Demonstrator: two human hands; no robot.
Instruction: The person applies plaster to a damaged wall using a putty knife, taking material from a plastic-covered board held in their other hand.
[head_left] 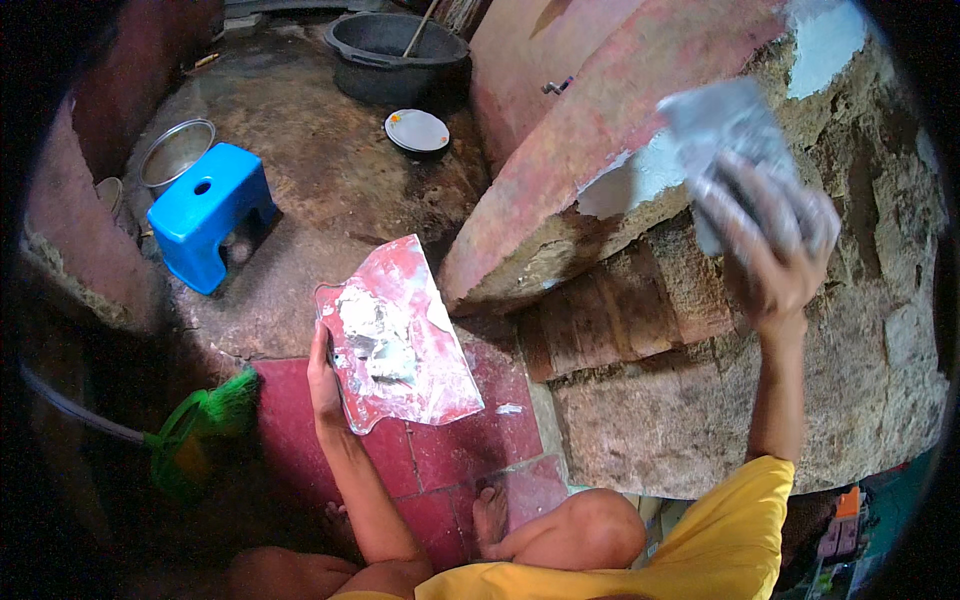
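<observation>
A wide fisheye camera worn on the person's head, the left of a pair, looks down and forward over the knees [600,525], with left hand [323,385] and right hand [775,240] in near view. The view stretches from red floor tiles [290,425] at the wearer's feet [490,515] toward the far end of the rough floor [280,110], its corners falling into black.

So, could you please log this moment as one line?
left hand: holds reddish board bearing white paste | right hand: holds grey flat piece near wall | nearby: blue stool
</observation>
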